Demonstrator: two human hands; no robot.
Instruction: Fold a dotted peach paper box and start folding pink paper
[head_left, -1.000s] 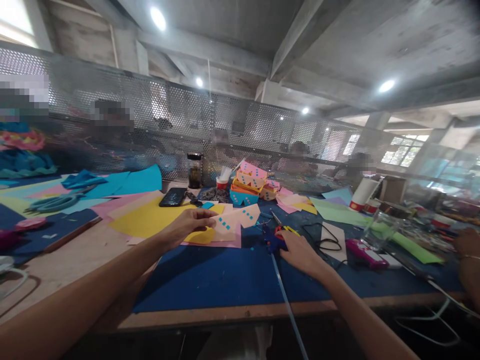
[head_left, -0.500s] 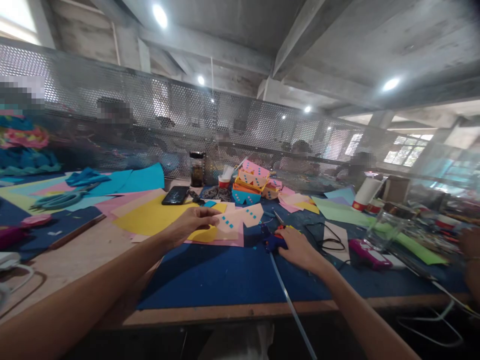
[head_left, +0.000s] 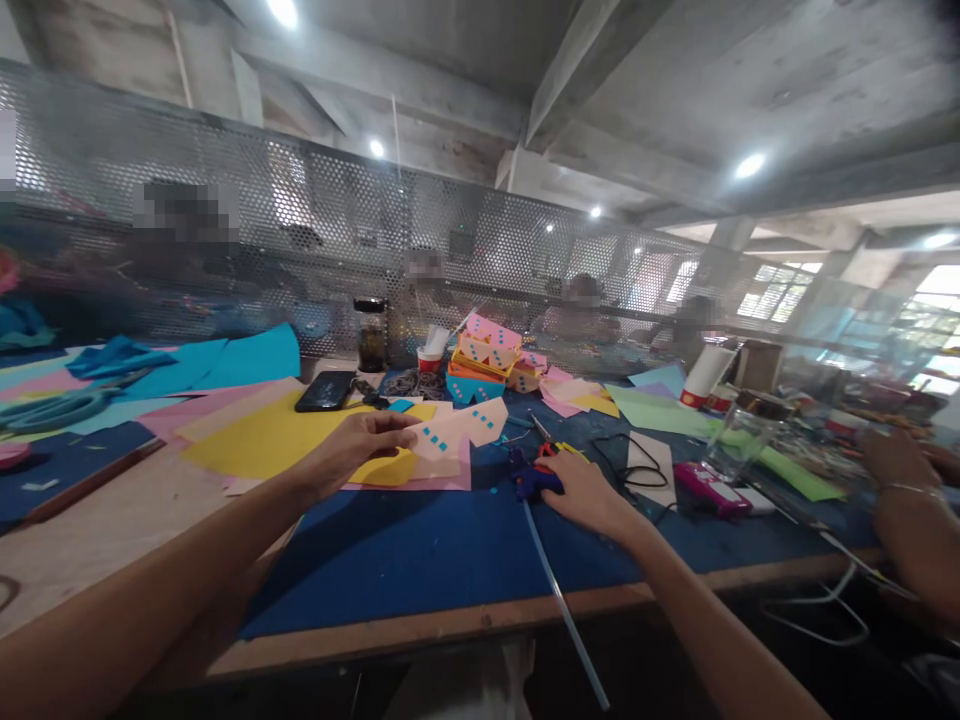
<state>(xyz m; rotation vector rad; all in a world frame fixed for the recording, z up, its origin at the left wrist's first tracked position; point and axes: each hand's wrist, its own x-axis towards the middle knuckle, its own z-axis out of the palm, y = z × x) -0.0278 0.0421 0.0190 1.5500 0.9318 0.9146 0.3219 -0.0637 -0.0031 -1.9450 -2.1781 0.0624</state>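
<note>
Between its thumb and fingers, my left hand (head_left: 364,450) pinches a peach cut-out piece (head_left: 457,430) with small blue squares on it. The piece is raised over the pink and yellow sheets. To the right, my right hand (head_left: 581,487) is closed over a blue glue gun (head_left: 536,482) low above the blue mat; its grip is partly hidden by the hand. A long clear glue stick (head_left: 561,590) sticks out of the gun toward me, past the table edge. Just beyond the right hand lie scissors (head_left: 541,428), partly covered.
Behind my hands stands a stack of decorated pieces (head_left: 480,365) beside a paper cup (head_left: 430,360). A phone (head_left: 325,391) and a dark jar (head_left: 370,335) are left of them. A glass jar (head_left: 742,435) stands right, near another person's arm (head_left: 911,520).
The view has turned slightly right, so things sit further left. Both hands keep their holds. The other person's arm at the right shows more.
</note>
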